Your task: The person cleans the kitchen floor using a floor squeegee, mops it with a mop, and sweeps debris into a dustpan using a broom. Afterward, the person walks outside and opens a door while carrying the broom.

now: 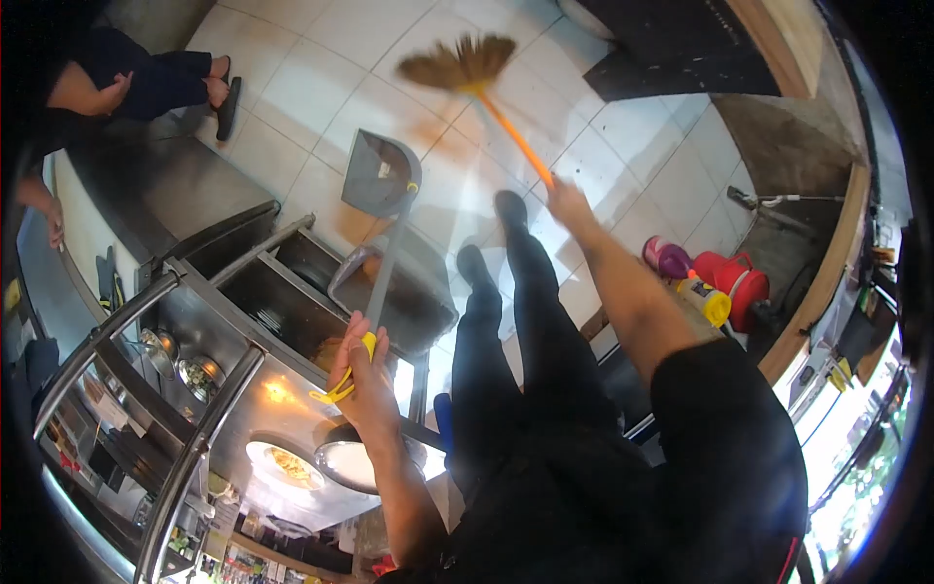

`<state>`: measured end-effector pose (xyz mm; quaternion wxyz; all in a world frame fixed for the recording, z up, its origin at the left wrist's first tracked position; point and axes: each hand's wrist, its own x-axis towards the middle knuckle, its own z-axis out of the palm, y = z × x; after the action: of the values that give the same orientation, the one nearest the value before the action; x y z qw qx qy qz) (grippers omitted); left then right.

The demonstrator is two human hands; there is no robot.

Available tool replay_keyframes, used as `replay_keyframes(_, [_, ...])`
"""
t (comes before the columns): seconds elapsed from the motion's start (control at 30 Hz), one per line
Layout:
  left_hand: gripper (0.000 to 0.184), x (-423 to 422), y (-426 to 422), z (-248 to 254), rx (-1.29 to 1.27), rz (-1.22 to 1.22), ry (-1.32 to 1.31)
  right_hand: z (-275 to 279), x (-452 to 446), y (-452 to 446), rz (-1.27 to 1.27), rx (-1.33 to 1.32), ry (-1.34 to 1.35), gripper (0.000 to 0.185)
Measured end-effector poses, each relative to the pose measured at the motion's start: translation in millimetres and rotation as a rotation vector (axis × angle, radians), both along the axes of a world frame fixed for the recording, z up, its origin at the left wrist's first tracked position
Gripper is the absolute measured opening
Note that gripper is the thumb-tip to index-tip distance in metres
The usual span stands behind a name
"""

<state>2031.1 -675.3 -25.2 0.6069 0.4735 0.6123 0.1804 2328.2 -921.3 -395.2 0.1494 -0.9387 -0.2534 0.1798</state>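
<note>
My right hand (572,206) is closed round the orange handle of a broom (519,138), whose brown bristles fan out, blurred, above the tiled floor. In my left hand (366,378) is the top of a long-handled dustpan (377,173), its grip yellow and its pole grey. The pan's grey scoop rests on the tiles, well to the left of the bristles. Some of the left fingers stick out past the yellow grip. Whatever lies inside the scoop is too small to name.
A grey bin (428,311) stands below the dustpan pole, beside a steel counter (292,399) with a plate of food (285,465). Another person (146,83) is at the upper left. Red and yellow containers (725,282) stand at the right, near a dark cabinet (681,49).
</note>
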Motion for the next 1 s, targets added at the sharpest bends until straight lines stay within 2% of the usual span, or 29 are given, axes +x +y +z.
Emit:
replay_keyframes(0.03, [0.033, -2, 1, 3, 0.008, -0.016, 0.003, 33, -25, -33, -0.055, -0.061, 0.149, 0.044])
replay_keyframes(0.1, [0.033, -19, 7, -10, 0.002, 0.005, -0.046, 93, -61, -83, -0.074, -0.192, 0.254, 0.040])
replay_keyframes(0.13, [0.033, -24, 9, -14, -0.007, 0.028, -0.081, 120, -75, -99, -0.213, -0.281, 0.349, 0.039])
replay_keyframes(0.33, [0.033, -30, 14, 14, -0.043, 0.025, -0.090, 284, -102, -144, -0.216, -0.257, 0.305, 0.038])
replay_keyframes(0.4, [0.033, -33, 16, 33, -0.010, 0.027, -0.076, 290, -95, -146, -0.156, -0.226, 0.258, 0.038])
replay_keyframes(0.47, [0.034, -35, 12, 60, 0.009, 0.000, -0.040, 289, -77, -117, 0.037, -0.134, 0.215, 0.038])
replay_keyframes(0.53, [0.035, -37, 2, 86, 0.051, -0.017, -0.025, 275, -58, -66, 0.163, -0.163, 0.256, 0.039])
replay_keyframes(0.6, [0.036, -41, -9, 99, 0.078, -0.029, -0.021, 164, -50, -42, 0.216, -0.058, 0.226, 0.036])
replay_keyframes(0.63, [0.037, -41, -17, 102, 0.103, -0.034, -0.017, 177, -48, -6, 0.242, -0.190, 0.293, 0.031])
replay_keyframes(0.7, [0.037, -36, -34, 106, 0.142, -0.038, -0.003, 127, -60, 14, 0.314, -0.083, 0.176, 0.027])
replay_keyframes(0.8, [0.038, -34, -58, 109, 0.188, -0.055, 0.029, 111, -65, -1, 0.198, -0.179, 0.244, 0.023])
replay_keyframes(0.87, [0.038, -30, -76, 111, 0.194, -0.070, -0.005, 111, -45, -64, 0.255, -0.194, 0.265, 0.022])
replay_keyframes(0.9, [0.037, -26, -86, 112, 0.192, -0.053, -0.008, 127, -28, -96, 0.331, -0.247, 0.241, 0.032])
replay_keyframes(1.0, [0.035, -15, -119, 110, 0.205, -0.018, -0.038, 139, 22, -187, 0.343, -0.440, 0.198, 0.034])
